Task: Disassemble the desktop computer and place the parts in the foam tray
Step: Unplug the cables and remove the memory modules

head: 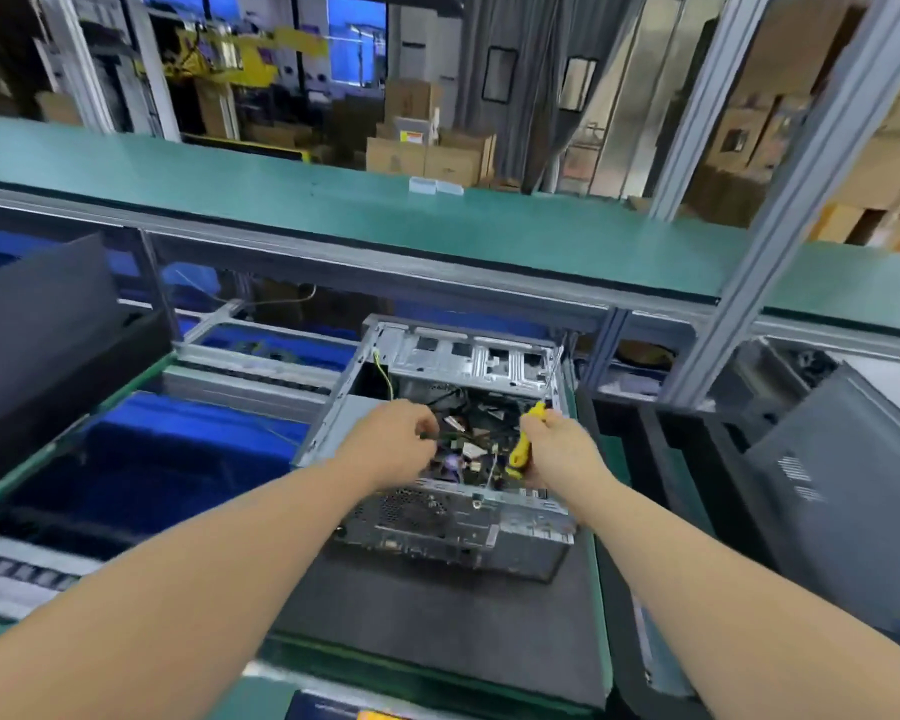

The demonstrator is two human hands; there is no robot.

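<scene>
Hands work together inside the opened desktop computer (453, 439), which lies on its side on a dark mat (437, 615) at the middle of the green-edged surface (601, 615), its side panel off so the interior faces up. The left hand (391, 441) has its fingers curled together around dark cables (468, 433) near the board, probably to unplug or clear them. The right hand (557, 449) has its fingers clamped on a yellow-handled screwdriver (523, 444), shaft pointing up and away from the case, seemingly parked in the palm so the tool stays ready while the cables are freed. Blurring hides which connector is being pulled. A blue tray (141, 449) just left of the case looks like the foam tray for the parts, close enough for a short reach. Grey case panels (842, 485) lean at the right. A green shelf (333, 210) spans overhead, with cardboard boxes (437, 153) stacked in the warehouse beyond.
</scene>
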